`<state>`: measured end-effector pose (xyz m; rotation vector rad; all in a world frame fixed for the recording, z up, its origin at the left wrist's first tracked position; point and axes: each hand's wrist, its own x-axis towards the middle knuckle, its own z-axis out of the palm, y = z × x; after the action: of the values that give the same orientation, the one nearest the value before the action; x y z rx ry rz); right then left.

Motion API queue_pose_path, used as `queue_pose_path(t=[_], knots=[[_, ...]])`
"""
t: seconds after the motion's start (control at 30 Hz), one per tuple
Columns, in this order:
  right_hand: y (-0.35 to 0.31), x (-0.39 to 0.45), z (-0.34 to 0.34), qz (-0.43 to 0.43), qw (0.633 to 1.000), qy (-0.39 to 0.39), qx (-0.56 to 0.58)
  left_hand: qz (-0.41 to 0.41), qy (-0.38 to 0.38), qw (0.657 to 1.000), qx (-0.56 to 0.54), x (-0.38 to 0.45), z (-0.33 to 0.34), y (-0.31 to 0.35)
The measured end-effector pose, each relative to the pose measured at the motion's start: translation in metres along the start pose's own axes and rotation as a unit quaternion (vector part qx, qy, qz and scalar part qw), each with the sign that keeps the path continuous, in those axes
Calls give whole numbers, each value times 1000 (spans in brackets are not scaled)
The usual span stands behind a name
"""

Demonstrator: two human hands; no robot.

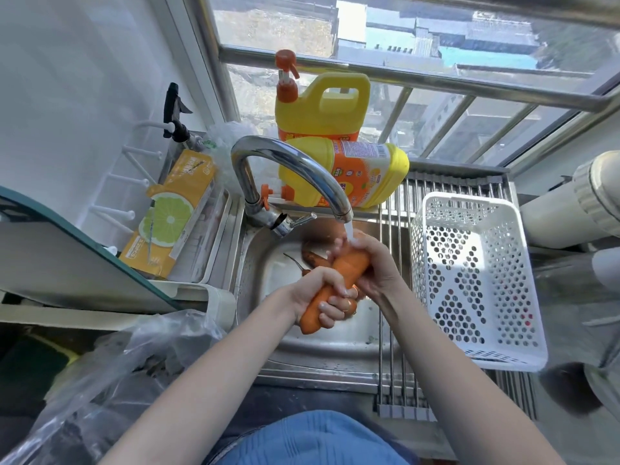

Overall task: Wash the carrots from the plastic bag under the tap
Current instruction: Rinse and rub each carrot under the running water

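Note:
A large orange carrot (349,266) lies slanted over the steel sink (322,350), its thick end under running water from the chrome tap (288,159). My left hand (322,290) grips the carrot's lower, thinner half. My right hand (372,260) wraps round its thick upper end, right in the stream. A second, dirtier carrot (313,258) lies in the basin behind, with a thin dark root tip showing. The clear plastic bag (134,360) sits crumpled on the counter at lower left; its contents are hard to make out.
A white perforated basket (469,280) rests on a roll-up rack over the sink's right side. Two yellow detergent jugs (339,172) stand and lie behind the tap. A lime-printed box (171,213) and a cutting board (67,263) are to the left.

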<state>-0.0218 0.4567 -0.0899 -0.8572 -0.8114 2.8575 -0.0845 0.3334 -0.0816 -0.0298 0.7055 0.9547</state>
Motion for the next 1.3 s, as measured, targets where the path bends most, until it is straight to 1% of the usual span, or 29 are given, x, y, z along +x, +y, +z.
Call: queue_pose_path(t=[0.03,0.07,0.1,0.2,0.3,0.33,0.37,0.4,0.43,0.47,0.5,0.6,0.67,0.73,0.83,0.87,0.9,0.93,0.97,1.0,1.03,1.07,1.13,1.2,1.23,1.27,1.3], knots=[[-1,0,4,-8,1000,-13,14,6,-21,1000,-13,-1,-1,-1],[-1,0,8,-13,1000,-18,19,8,-20,1000,-20,-2,1,-1],[-1,1,12,-14,999,-10,27,7,4,1000,-19,-1,3,1],[-2,9,15,-19,997,68,43,6,137,991,-5,2,14,10],[-3,21,19,-32,988,152,-25,44,246,968,19,8,21,12],[-3,23,22,-33,982,182,-44,67,293,953,48,11,24,11],[-5,24,25,-38,973,216,-66,94,355,926,94,16,24,8],[-6,25,26,-45,962,254,-91,121,420,886,155,20,22,5],[-8,24,25,-49,951,283,-115,146,469,844,215,21,19,3],[-9,23,22,-50,946,293,-131,164,487,820,252,20,16,2],[-9,22,18,-42,948,285,-139,173,473,822,266,17,13,2],[-1,6,11,25,961,219,-166,194,385,867,249,7,4,0],[14,-4,10,42,953,194,-230,207,350,885,225,4,6,-1],[23,-14,8,28,948,173,-266,216,334,897,193,3,10,-2],[22,-30,9,13,975,73,-207,221,318,912,136,-2,9,-2],[22,-32,8,1,973,70,-218,220,313,915,124,-4,8,-3],[26,-31,7,-21,962,98,-255,219,314,916,117,-5,8,-5],[29,-28,11,-51,936,154,-311,219,327,912,120,-4,8,-7],[33,-25,15,-83,902,220,-361,219,352,899,142,-1,10,-10],[35,-22,20,-103,880,269,-377,221,384,879,177,3,12,-14],[36,-19,26,-96,879,295,-362,229,416,853,215,7,15,-17],[35,-18,30,-73,894,300,-325,240,443,826,252,10,17,-19],[33,-17,33,-27,929,280,-241,254,477,776,326,11,16,-21],[34,-18,29,-20,948,249,-200,239,496,726,412,8,12,-19],[35,-20,26,-25,951,229,-206,227,503,709,440,6,10,-18],[36,-23,25,-33,950,210,-228,220,502,701,456,4,10,-18],[36,-25,23,-43,946,192,-257,221,493,703,463,3,9,-18]])
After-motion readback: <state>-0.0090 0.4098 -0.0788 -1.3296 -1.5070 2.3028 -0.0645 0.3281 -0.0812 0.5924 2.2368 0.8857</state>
